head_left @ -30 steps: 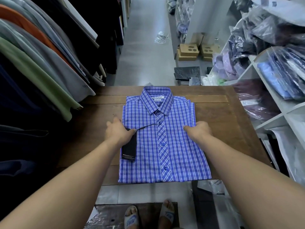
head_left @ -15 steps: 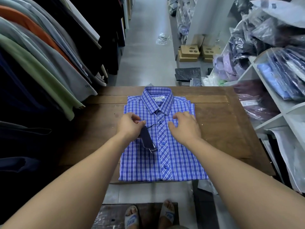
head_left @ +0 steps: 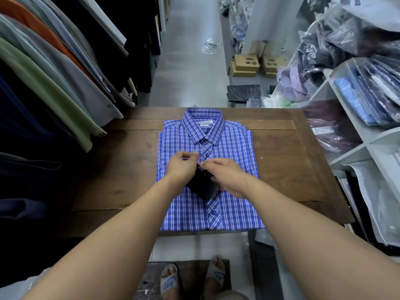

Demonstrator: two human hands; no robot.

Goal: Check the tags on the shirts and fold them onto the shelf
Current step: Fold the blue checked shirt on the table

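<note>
A folded blue plaid shirt (head_left: 229,148) lies front up on the wooden surface (head_left: 121,169), its collar on the far side of the fingers. Both hands meet over its chest. The left hand (head_left: 180,168) has its fingers (head_left: 187,154) curled, thumb and forefinger pinching the thin string (head_left: 202,154) just beside a button. The right hand (head_left: 227,177) pinches the top of the dark tag (head_left: 204,188), which slants beneath and between both palms, over the placket. Right of the fingers stands a white shelf (head_left: 368,146). Its upper compartment holds blue bagged shirts (head_left: 355,98), and the lower one holds maroon bagged shirts (head_left: 331,131). Clothes (head_left: 54,83) hang to the left.
</note>
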